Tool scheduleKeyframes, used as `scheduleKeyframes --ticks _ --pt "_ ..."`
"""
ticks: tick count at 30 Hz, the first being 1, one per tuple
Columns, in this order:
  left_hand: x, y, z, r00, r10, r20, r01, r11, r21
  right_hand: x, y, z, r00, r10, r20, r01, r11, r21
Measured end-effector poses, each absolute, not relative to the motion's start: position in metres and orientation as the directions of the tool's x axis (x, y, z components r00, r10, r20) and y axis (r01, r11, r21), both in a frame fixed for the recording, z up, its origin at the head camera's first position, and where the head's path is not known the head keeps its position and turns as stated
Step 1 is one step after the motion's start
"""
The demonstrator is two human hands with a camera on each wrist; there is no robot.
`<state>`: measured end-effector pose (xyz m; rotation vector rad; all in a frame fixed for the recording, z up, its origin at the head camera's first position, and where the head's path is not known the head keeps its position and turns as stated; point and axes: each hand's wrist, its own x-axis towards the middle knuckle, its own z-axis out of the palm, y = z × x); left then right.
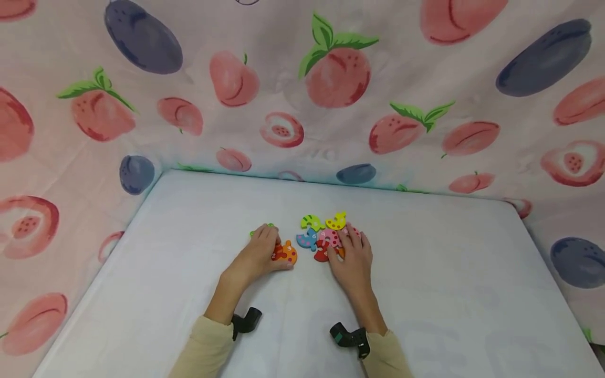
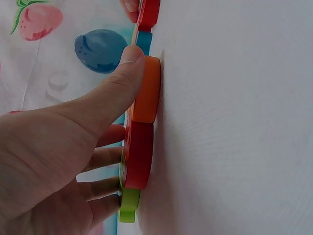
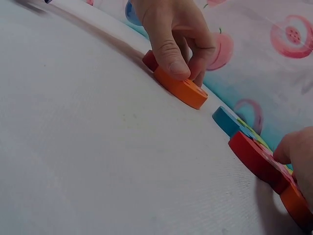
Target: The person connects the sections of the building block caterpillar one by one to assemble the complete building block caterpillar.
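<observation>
My left hand (image 1: 255, 256) rests over a small group of thick, flat toy pieces at the middle of the table. Its thumb (image 2: 129, 56) touches an orange spotted piece (image 1: 288, 253), while the fingers reach over a red piece (image 2: 138, 156) to a green piece (image 2: 129, 200). Just to the right, my right hand (image 1: 354, 262) lies with fingers spread on a second cluster. A red piece (image 1: 321, 252), a pink spotted piece (image 1: 329, 238) and a partly covered orange piece (image 3: 296, 203) are under or beside its fingers. Beyond them are a blue piece (image 1: 307, 239), a light green piece (image 1: 311, 222) and a yellow piece (image 1: 336, 221).
A white cloth covers the table (image 1: 449, 273). Behind it and at the sides hangs a fruit-printed curtain (image 1: 279, 68). Each wrist carries a black camera mount (image 1: 247, 320) near the beige sleeve (image 1: 205, 344).
</observation>
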<state>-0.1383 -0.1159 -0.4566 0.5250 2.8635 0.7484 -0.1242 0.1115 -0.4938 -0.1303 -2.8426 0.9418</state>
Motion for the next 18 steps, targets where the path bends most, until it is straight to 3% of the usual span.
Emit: scheduleKeyframes --ticks 10,18 --pt "-0.137 -0.114 -0.457 -0.930 0.365 -0.037 0.300 0.814 0.497 -0.126 0.123 -0.495 -0.969 0.232 0.084 0.117 0.734 -0.670" --pt "-0.137 -0.114 -0.457 -0.929 0.366 -0.051 0.299 0.825 0.479 -0.127 0.130 -0.495 -0.964 0.237 0.122 0.084 0.705 -0.704"
